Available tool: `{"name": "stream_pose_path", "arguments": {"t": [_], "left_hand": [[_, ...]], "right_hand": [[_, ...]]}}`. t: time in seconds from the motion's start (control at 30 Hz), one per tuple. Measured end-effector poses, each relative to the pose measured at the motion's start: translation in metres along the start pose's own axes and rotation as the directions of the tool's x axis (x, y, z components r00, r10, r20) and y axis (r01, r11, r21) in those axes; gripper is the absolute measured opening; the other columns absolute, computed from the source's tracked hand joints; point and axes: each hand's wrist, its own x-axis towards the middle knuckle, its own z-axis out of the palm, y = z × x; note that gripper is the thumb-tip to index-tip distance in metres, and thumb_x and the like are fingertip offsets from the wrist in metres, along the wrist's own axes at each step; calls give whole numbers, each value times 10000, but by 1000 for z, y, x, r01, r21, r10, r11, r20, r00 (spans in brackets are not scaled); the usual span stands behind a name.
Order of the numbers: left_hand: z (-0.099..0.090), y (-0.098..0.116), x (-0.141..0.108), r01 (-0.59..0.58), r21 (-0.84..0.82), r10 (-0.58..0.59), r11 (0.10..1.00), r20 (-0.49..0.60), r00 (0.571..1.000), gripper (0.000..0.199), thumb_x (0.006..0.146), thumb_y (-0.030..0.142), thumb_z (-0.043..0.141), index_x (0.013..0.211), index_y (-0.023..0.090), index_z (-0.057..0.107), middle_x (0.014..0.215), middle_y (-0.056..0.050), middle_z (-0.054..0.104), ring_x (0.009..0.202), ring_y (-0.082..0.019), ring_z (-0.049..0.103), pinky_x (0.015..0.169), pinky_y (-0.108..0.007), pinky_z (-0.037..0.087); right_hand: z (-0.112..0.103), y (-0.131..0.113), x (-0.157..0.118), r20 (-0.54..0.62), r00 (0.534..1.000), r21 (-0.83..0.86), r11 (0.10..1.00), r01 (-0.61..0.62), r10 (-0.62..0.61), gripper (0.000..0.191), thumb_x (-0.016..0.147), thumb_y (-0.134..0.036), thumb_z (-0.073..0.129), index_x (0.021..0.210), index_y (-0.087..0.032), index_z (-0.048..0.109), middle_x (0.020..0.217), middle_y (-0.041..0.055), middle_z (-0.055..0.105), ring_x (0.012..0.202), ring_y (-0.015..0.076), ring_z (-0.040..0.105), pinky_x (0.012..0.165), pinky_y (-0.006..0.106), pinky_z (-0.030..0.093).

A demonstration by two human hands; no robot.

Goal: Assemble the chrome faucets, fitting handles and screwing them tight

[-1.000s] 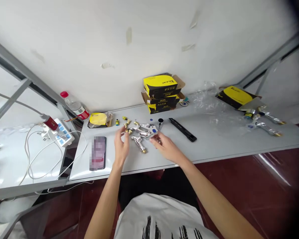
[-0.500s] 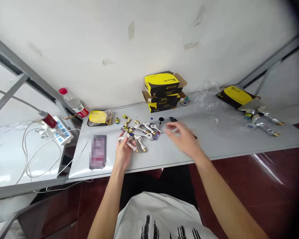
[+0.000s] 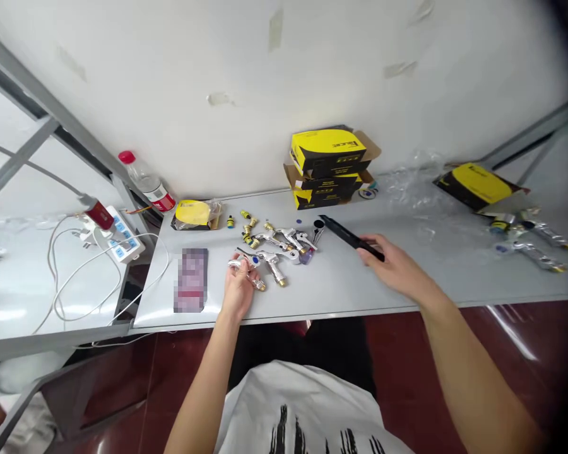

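Note:
My left hand (image 3: 239, 287) is closed round a chrome faucet (image 3: 252, 272) with a blue-marked handle, near the front edge of the grey table. On the right, my right hand (image 3: 388, 261) grips the rear end of a long black tool (image 3: 348, 236), whose tip points up and left. Between the hands lie several chrome faucet parts (image 3: 275, 268) and loose levers. Behind my left hand are several small brass and black valve cartridges (image 3: 248, 236). A round dark-topped chrome piece (image 3: 319, 225) rests beside the black tool's tip.
Black and yellow boxes (image 3: 329, 151) are stacked by the wall. A smaller box (image 3: 194, 215), a bottle (image 3: 154, 189), a pixelated flat object (image 3: 192, 280) and a power strip (image 3: 125, 236) are leftward. To the right are clear plastic wrap, another box (image 3: 478, 186) and chrome faucets (image 3: 539, 255).
My right hand has taken hold of the black tool and moved right. The faucet in my left hand now shows its blue-marked handle. The camera view has shifted slightly.

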Motion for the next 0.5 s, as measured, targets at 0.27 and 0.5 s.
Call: {"name": "stream_pose_path", "arguments": {"t": [0.27,0.5], "left_hand": [[1,0,-1,-6,-13,6,1000,28,1000,490,689,303,862,1037,245,523,790,54,528,592,-50,438,591,-213,385],[2,1,-2,-4,-6,4,1000,17,1000,518,663,299,876,1040,247,525,795,53,541,581,-49,430,583,-210,386]], "right_hand": [[20,-90,-35,274,917,66,957,283,-290,415,966,-403,428,1324,-237,555,1354,68,604,1242,227,589,1072,381,480],[20,-87,-34,285,899,52,942,332,-333,401,965,-370,444,1319,-228,570,1332,80,620,1220,241,605,1036,398,511]]}}
